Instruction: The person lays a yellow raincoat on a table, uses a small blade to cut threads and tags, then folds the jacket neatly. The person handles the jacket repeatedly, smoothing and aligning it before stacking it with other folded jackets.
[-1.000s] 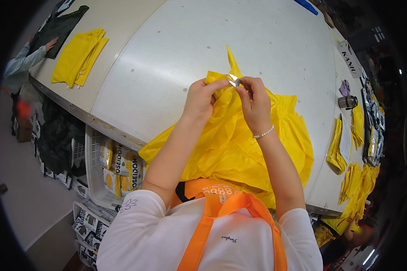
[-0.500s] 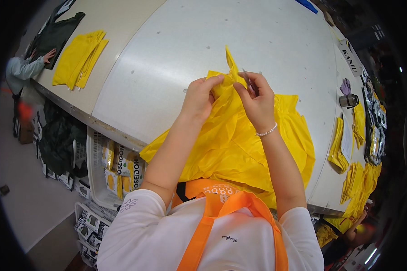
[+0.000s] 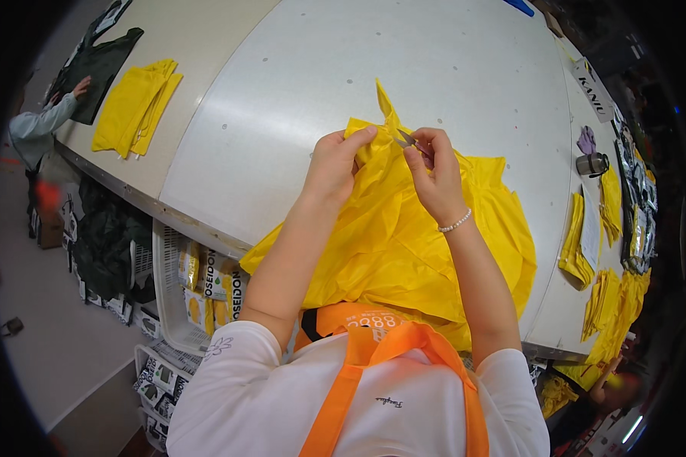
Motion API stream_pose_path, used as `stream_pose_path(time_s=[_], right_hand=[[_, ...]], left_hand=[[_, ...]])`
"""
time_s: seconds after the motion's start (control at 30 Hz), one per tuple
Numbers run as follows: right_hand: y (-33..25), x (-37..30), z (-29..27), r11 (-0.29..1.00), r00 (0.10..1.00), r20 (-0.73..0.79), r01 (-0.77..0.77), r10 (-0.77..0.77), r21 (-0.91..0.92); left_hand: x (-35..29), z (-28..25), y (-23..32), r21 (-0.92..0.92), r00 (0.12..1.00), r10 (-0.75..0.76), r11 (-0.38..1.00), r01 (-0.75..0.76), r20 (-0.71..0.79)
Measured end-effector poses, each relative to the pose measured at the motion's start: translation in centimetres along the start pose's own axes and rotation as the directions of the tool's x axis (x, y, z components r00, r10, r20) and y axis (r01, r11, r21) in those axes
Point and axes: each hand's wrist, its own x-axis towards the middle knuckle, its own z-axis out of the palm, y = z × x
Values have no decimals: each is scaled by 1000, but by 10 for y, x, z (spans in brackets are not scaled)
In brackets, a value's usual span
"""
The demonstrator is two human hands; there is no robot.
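Observation:
A thin yellow garment [image 3: 392, 247] lies bunched on the table in front of me, its near side falling against my apron. My left hand [image 3: 332, 165] is closed on its gathered upper edge, thumb pressed on the cloth. From there a narrow strip of the fabric sticks up and away. My right hand [image 3: 439, 177] is curled round small thread snips [image 3: 407, 140]. Their blades are apart and point left at the cloth beside my left fingers. Part of the snips is hidden by my right fingers.
A folded yellow stack [image 3: 133, 107] lies at the table's left, near another person's hand [image 3: 82, 86] on dark cloth. Along the right edge are yellow pieces [image 3: 575, 247] and a metal cup [image 3: 591, 164]. A white crate [image 3: 174, 305] of packages stands below the left edge.
My right hand has turned slightly, and the snips' blades now show apart beside the cloth. My left hand keeps its hold. The person at the left has shifted a little.

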Motion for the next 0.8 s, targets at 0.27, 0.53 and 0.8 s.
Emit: stream_pose_path(time_s=[0.27,0.53,0.8], right_hand=[[5,12,-1,938,969,34,247,-247,-243],[37,-3,-26,990,995,-75,51,-61,-131],[275,-178,-300,620,696,-647,-665,313,-416]], left_hand=[[0,2,1,59,1000,-5,998,6,-23],[39,-23,4,342,939,293,914,-220,-179],[35,-47,-49,886,859,512,405,-227,-14]])
